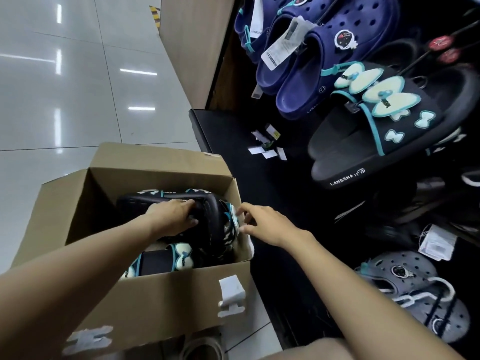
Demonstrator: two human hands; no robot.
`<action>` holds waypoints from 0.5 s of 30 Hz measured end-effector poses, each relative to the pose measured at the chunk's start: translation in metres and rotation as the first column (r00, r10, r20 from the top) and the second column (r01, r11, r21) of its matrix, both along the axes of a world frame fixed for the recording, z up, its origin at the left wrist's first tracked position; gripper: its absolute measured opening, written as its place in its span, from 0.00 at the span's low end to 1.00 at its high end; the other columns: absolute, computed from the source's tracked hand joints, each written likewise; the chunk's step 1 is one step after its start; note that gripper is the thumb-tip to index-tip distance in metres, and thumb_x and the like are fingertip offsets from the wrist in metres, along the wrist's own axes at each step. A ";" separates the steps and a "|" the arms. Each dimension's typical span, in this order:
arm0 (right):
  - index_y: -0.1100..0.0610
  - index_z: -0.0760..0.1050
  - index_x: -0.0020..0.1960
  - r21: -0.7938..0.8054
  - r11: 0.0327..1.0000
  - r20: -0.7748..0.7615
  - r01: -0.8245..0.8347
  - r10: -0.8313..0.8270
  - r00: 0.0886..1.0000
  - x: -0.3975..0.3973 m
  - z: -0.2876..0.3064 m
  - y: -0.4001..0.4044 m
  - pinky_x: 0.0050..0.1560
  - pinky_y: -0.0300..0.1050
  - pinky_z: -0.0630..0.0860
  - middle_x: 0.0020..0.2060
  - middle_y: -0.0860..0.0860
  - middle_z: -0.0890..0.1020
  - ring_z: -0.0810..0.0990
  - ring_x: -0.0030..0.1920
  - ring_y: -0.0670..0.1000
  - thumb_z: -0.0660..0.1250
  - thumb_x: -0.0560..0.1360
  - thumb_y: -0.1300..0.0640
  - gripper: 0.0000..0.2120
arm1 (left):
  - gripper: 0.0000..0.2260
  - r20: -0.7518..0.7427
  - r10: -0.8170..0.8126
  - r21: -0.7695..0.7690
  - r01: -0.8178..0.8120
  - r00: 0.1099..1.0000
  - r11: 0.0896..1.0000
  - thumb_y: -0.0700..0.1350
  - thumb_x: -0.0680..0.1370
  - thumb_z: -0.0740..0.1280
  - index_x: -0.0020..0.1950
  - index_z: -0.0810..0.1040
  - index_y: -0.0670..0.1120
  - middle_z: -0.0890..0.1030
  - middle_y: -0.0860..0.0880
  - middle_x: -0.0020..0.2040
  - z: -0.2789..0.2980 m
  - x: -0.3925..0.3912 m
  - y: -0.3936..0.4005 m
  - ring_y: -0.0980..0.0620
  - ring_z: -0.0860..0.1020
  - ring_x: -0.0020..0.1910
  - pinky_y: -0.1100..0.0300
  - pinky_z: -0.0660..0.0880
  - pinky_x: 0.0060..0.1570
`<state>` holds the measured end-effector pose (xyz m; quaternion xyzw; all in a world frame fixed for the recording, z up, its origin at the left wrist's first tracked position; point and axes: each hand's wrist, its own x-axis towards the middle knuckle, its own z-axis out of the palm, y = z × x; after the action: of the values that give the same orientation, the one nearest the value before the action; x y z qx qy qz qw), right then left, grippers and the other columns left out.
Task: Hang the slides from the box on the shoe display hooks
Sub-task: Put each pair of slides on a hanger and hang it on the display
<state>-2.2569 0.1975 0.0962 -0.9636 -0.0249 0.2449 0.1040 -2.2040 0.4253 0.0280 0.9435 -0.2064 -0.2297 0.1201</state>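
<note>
An open cardboard box (161, 294) stands on the floor at lower left and holds several black slides with teal and white bows. My left hand (172, 216) grips the sole edge of a black slide pair (215, 219) that is turned on its side inside the box. Beside it, my right hand (262, 223) hovers over the box's right wall, fingers loosely spread, fingertips at the slide's bow. One more slide (161, 261) lies below in the box. A matching black pair (384, 131) hangs on the display at right.
Navy clogs (309, 63) with paper tags hang above the black pair, and grey clogs (418, 289) hang at lower right. Black display hooks (439, 45) with red tips stick out at upper right. Loose paper tags (267, 144) lie on the black shelf base. White tiled floor spreads left.
</note>
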 end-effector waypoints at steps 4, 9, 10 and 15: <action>0.42 0.69 0.68 0.061 0.996 -0.005 -0.061 0.061 0.998 0.001 -0.003 -0.003 0.55 0.51 0.76 0.54 0.44 0.75 0.75 0.53 0.47 0.65 0.79 0.55 0.19 | 0.26 -0.211 0.215 -0.133 -0.246 0.954 0.960 0.61 0.78 0.62 0.72 0.65 0.51 0.77 0.42 0.64 -0.026 -0.008 -0.010 0.40 0.77 0.60 0.50 0.74 0.59; 0.39 0.66 0.71 0.035 0.990 0.016 -0.135 0.134 0.991 0.006 -0.010 0.000 0.54 0.54 0.77 0.58 0.46 0.75 0.77 0.55 0.49 0.64 0.80 0.56 0.22 | 0.24 -0.328 0.369 -0.316 -0.470 0.869 0.825 0.56 0.78 0.66 0.72 0.68 0.50 0.79 0.41 0.61 -0.045 -0.019 -0.023 0.41 0.78 0.59 0.53 0.74 0.58; 0.40 0.65 0.71 0.024 0.988 0.011 -0.149 0.149 0.989 0.008 -0.011 0.001 0.54 0.54 0.76 0.59 0.47 0.74 0.77 0.56 0.50 0.64 0.80 0.56 0.22 | 0.24 -0.324 0.374 -0.333 -0.475 0.869 0.815 0.56 0.78 0.67 0.71 0.69 0.50 0.80 0.42 0.61 -0.046 -0.018 -0.022 0.41 0.78 0.59 0.53 0.74 0.58; 0.43 0.69 0.71 -0.029 0.986 -0.002 -0.167 0.167 0.986 0.012 -0.014 0.001 0.50 0.50 0.73 0.59 0.47 0.72 0.77 0.54 0.51 0.64 0.81 0.52 0.19 | 0.23 -0.327 0.377 -0.390 -0.487 0.867 0.782 0.56 0.75 0.71 0.67 0.74 0.51 0.81 0.43 0.57 -0.044 -0.017 -0.014 0.42 0.80 0.55 0.49 0.78 0.54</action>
<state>-2.2451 0.1989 0.0824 -0.9596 -0.1022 0.2528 0.0693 -2.2207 0.4111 -0.0158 0.8761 -0.0162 -0.2484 0.4129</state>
